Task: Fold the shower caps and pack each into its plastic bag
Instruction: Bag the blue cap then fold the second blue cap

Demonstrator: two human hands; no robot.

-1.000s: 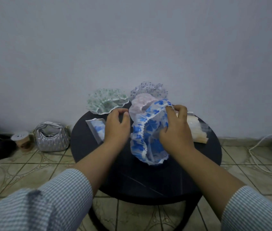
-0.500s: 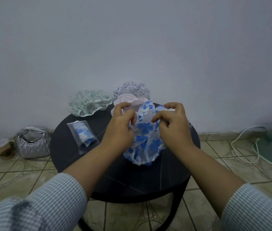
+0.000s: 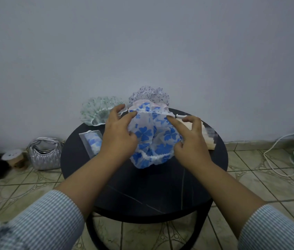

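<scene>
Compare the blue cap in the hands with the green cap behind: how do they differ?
The blue cap is held up by both the left hand and right hand; the green cap lies untouched at the table's far edge. The blue cap has big blue flowers, the green cap tiny green specks. Both are sheer, ruffled, still unfolded.

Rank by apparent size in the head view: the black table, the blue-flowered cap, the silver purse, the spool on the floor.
1. Black table
2. Blue-flowered cap, held in both hands, nearer the camera
3. Silver purse, looks somewhat smaller, but farther off, so unsure
4. Spool
</scene>
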